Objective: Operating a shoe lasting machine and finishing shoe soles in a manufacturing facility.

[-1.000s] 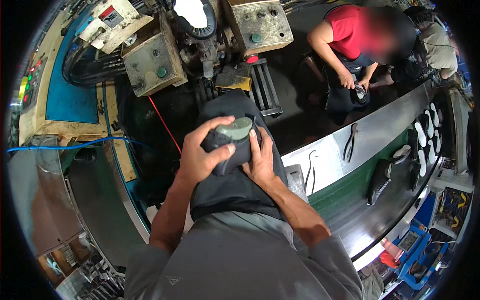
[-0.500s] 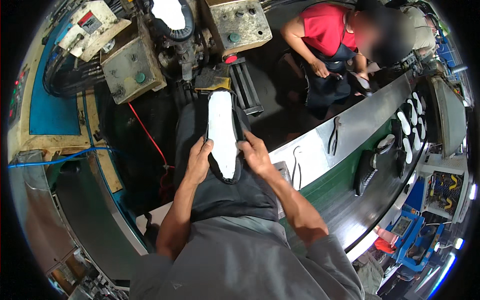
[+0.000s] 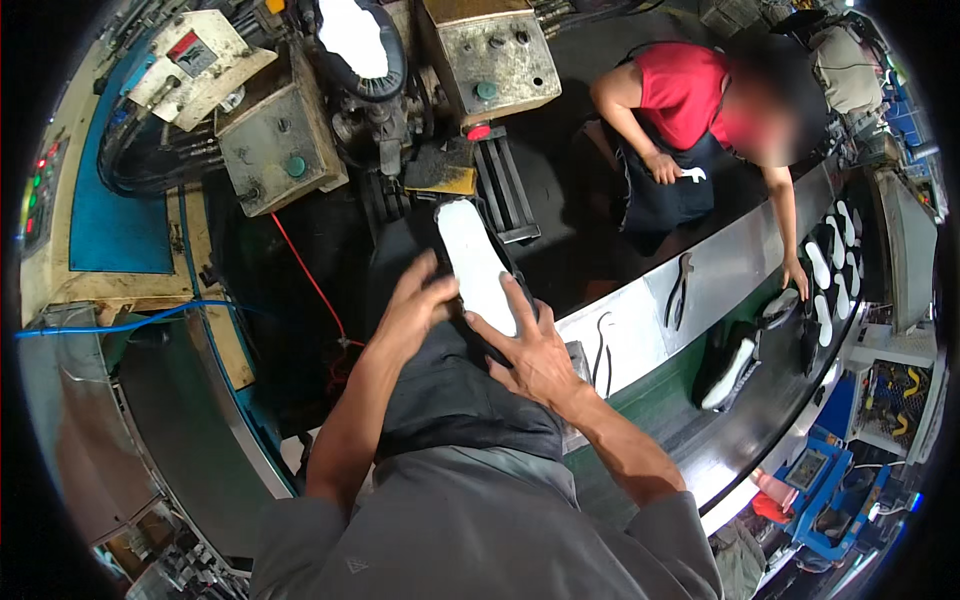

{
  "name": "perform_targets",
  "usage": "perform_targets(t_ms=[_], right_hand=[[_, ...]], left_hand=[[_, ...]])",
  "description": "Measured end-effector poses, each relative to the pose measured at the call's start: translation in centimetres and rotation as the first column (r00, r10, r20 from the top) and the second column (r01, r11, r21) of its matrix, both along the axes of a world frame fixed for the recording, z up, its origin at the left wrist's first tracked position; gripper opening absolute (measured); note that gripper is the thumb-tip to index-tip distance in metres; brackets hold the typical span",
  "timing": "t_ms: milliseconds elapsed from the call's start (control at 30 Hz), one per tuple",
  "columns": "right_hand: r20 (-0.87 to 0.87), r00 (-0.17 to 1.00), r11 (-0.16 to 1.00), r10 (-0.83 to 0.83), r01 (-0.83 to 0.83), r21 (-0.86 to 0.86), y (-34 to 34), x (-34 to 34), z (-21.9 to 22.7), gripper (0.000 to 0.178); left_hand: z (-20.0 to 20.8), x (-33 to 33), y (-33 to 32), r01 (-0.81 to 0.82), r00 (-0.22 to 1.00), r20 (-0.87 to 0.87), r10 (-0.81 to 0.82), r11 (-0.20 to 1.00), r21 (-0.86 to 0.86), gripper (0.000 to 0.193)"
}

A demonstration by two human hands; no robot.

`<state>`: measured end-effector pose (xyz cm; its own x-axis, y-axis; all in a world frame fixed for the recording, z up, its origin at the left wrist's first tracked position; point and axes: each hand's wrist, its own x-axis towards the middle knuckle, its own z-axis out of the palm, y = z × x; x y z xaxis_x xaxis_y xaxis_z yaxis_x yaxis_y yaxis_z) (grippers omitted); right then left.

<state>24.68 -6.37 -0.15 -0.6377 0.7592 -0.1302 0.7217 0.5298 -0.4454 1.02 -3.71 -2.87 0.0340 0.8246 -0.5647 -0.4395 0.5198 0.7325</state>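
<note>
On my lap lies a black shoe upper (image 3: 479,262), its white sole side facing up and its toe end pointing away from me. My right hand (image 3: 535,355) grips the shoe's near end, with spread fingers laid across the white sole; the palm hides the heel. Close to the shoe's left edge is my left hand (image 3: 413,310), its fingers apart and slightly blurred. Whether those fingertips touch the edge I cannot tell. A black and yellow pad (image 3: 441,180) sits just beyond the toe.
Ahead, a machine holds another white-soled shoe (image 3: 355,45) between two control boxes (image 3: 490,60). To the right, pliers (image 3: 678,290) and a hooked tool (image 3: 601,352) rest on a metal ledge (image 3: 640,318). Shoes (image 3: 730,375) and white insoles (image 3: 823,318) lie on a conveyor. A co-worker's hand (image 3: 793,277) reaches there.
Both hands have shifted: the left has loosened from the shoe's edge, the right now spreads over the sole. The co-worker's arm has reached to the conveyor, where a dark shoe now shows its white sole.
</note>
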Motion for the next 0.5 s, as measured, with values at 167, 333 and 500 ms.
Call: perform_targets(t_ms=[167,333,500], right_hand=[[-0.034,0.998,0.998,0.062,-0.061,0.02,0.1,0.8,0.7,0.081],[-0.026,0.997,0.997,0.074,-0.075,-0.013,0.1,2.3,0.3,0.076],[0.015,0.979,0.979,0.204,-0.204,0.009,2.5,2.2,1.3,0.078]], left_hand=[[-4.9,-3.2,8.5,0.242,0.725,-0.68,0.105,0.887,0.394,0.043],[-5.7,-3.8,8.5,0.42,0.676,-0.736,0.047,0.795,0.437,0.033],[-1.3,-7.4,10.3,0.757,0.483,-0.842,-0.241,0.599,0.263,0.038]])
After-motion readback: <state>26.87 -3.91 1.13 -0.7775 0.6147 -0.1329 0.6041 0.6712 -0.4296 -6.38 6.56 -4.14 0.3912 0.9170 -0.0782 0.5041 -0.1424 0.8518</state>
